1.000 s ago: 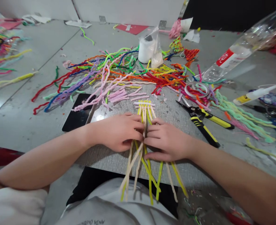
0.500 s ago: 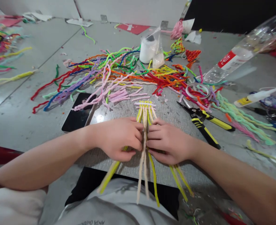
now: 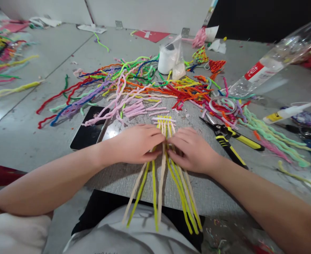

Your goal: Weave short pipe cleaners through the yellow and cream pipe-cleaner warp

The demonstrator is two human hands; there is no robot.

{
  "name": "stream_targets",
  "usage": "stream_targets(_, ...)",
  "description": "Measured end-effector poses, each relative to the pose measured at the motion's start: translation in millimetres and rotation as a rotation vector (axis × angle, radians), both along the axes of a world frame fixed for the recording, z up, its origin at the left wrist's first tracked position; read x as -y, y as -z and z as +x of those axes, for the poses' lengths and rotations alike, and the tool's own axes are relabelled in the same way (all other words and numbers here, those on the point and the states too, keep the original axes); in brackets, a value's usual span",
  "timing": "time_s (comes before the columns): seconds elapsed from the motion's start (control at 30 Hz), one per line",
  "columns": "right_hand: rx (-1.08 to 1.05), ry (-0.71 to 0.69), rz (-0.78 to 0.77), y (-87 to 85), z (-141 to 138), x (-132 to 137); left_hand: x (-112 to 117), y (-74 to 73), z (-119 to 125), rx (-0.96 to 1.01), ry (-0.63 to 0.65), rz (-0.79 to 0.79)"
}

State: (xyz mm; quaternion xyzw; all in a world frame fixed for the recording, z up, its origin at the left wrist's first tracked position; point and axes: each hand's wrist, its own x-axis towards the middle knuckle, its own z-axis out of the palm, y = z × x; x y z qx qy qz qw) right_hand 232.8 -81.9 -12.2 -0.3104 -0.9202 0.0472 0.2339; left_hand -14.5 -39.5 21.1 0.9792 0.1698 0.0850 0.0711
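Note:
A small woven strip (image 3: pixel 164 120) of yellow and cream yarn cords lies on the grey table, crossed at its top by pale lilac cords. Its loose yellow and cream strands (image 3: pixel 160 187) fan down toward me over the table's edge. My left hand (image 3: pixel 142 143) is closed with its fingertips on the strands at the left, just below the woven top. Close beside it, my right hand (image 3: pixel 189 150) pinches strands on the right side. The fingertips of both hands almost meet, and they hide the middle of the strands.
Loose coloured cords (image 3: pixel 134 84) are heaped behind the strip. A phone (image 3: pixel 86 128) lies left; yellow-black pliers (image 3: pixel 228 135), a tape roll (image 3: pixel 222 106) and a glue bottle (image 3: pixel 290 112) lie right. A white thread spool (image 3: pixel 167 60) and a tilted plastic bottle (image 3: pixel 266 70) stand behind.
Both hands have moved up toward the woven top and closer together. The strands have shifted between them: fewer hang in the middle, and more lie under the right hand.

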Motion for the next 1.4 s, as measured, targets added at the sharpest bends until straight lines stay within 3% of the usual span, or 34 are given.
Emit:
stream_targets(0.1,0.012,0.068,-0.034,3.1,1.0,-0.3,-1.4,2.2,-0.6,-0.044,-0.062,-0.002)
stream_targets(0.5,0.066,0.138,-0.057,5.7,0.3,0.7,-1.5,4.7,-1.8,-0.054,-0.040,-0.020)
stream_targets(0.83,0.004,0.108,-0.047,2.9,-1.2,1.9,2.3,6.3,-3.0,-0.031,-0.154,0.000)
stream_targets(1.1,0.064,0.134,-0.037,7.3,0.8,1.3,-1.4,7.9,-2.8,-0.058,-0.141,0.010)
stream_targets(1.4,0.131,0.105,0.035,1.1,2.7,1.3,0.7,4.9,-0.5,-0.104,-0.137,0.049)
